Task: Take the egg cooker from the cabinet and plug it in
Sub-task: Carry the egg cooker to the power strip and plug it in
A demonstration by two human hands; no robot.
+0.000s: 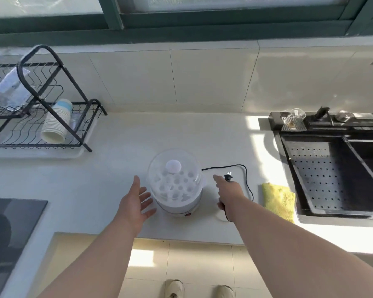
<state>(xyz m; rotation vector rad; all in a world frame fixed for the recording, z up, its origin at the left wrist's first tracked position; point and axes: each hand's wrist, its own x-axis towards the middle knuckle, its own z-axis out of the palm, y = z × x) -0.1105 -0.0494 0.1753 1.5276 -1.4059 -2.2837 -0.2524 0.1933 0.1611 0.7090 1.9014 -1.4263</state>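
The white egg cooker (176, 186) stands on the pale counter (108, 168), with a clear dome lid, a white knob on top and a red switch at its front. Its black cord (244, 179) loops out to the right and back. My right hand (227, 191) is just right of the cooker, holding the black plug (228, 177), prongs pointing away; the index finger sticks out and the cord also runs under the palm. My left hand (136, 203) hovers open beside the cooker's left side, fingers spread, not touching it.
A black dish rack (58, 87) with a stack of cups (57, 121) and a clear container stands at the back left. A black sink (340, 166) lies at the right, a yellow cloth (279, 200) beside it. A dark cooktop (11, 222) is at the near left. Tiled wall and window behind.
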